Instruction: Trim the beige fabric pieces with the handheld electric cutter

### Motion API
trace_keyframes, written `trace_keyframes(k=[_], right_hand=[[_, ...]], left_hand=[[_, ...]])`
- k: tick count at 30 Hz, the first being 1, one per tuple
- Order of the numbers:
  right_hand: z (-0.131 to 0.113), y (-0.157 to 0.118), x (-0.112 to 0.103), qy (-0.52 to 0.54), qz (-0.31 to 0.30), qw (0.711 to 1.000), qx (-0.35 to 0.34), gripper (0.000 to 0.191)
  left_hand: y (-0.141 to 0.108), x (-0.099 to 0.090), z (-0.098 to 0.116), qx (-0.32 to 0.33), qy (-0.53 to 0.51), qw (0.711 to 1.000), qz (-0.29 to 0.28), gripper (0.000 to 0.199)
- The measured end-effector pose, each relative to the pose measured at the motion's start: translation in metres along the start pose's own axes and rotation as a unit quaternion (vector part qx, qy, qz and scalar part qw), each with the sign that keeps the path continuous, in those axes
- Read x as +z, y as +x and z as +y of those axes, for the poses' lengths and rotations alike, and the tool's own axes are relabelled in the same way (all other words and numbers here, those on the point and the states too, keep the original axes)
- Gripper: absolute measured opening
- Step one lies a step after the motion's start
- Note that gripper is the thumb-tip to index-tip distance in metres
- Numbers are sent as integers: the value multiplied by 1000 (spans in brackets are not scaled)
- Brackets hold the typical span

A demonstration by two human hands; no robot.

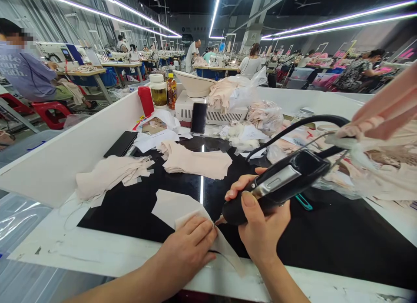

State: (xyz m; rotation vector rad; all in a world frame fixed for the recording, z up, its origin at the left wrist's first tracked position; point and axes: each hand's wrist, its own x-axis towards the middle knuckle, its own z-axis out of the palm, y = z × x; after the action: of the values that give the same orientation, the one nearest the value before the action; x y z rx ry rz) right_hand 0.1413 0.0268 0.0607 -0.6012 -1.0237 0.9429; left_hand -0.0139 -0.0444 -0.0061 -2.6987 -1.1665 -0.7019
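Pressing pale fabric (174, 204) near the front edge of the counter (65, 251), the half-open left hand (195, 241) lay just beside the tip of the black tool (276, 181) the right hand (263, 229) gripped; a slip could have marred the fabric.

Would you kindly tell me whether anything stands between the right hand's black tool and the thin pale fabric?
Nothing visible does. The right hand holds the long black handheld tool with its tip right at the thin pale fabric; the left hand rests on it beside the tip, not across.
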Motion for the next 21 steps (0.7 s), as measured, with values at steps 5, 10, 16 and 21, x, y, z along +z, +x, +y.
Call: trace_keyframes(k=[5, 10, 16, 21], right_hand=[[-2, 0, -1, -15, -9, 1000, -2, 30], [-7, 1, -4, -9, 11, 1000, 9, 37], [-8, 0, -5, -9, 13, 1000, 11, 39], [-6, 0, -5, 2, 9, 1000, 7, 38]], left_hand=[[1, 1, 3, -3, 11, 1000, 2, 43], [2, 1, 4, 2, 16, 1000, 10, 45], [0, 4, 2, 1, 22, 1000, -4, 43], [-1, 5, 2, 1, 23, 1000, -5, 41]])
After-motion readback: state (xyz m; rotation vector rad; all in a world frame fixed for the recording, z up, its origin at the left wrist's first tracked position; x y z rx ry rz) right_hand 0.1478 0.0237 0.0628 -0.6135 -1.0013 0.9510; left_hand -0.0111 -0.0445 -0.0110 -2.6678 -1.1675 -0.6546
